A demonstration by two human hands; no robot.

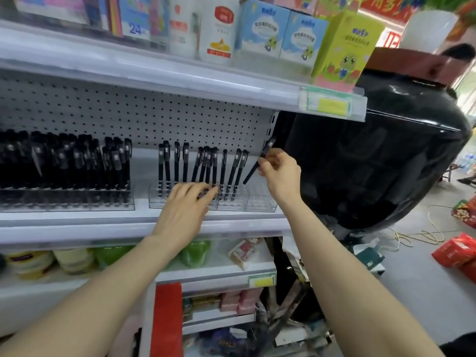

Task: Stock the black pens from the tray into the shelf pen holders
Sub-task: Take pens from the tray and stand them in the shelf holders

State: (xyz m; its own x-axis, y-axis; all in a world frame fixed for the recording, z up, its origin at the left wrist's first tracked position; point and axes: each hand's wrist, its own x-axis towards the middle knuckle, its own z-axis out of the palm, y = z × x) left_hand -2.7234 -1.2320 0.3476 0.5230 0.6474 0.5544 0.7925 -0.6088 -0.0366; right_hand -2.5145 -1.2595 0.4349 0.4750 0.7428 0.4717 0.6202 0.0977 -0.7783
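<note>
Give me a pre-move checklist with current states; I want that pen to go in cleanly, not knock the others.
1. Pen gripped by right hand: ok, pinched mid-barrel.
2. Pen angle: not ok, tilted with its cap up and to the right, not upright.
3. Free slots in the right holder: ok, its right end looks empty.
4. Left hand steadying the holder: ok, fingers rest on its front by the standing pens.
5. Left holder: not ok for more, looks packed.
6. Tray supply: cannot tell, no tray in view.
</note>
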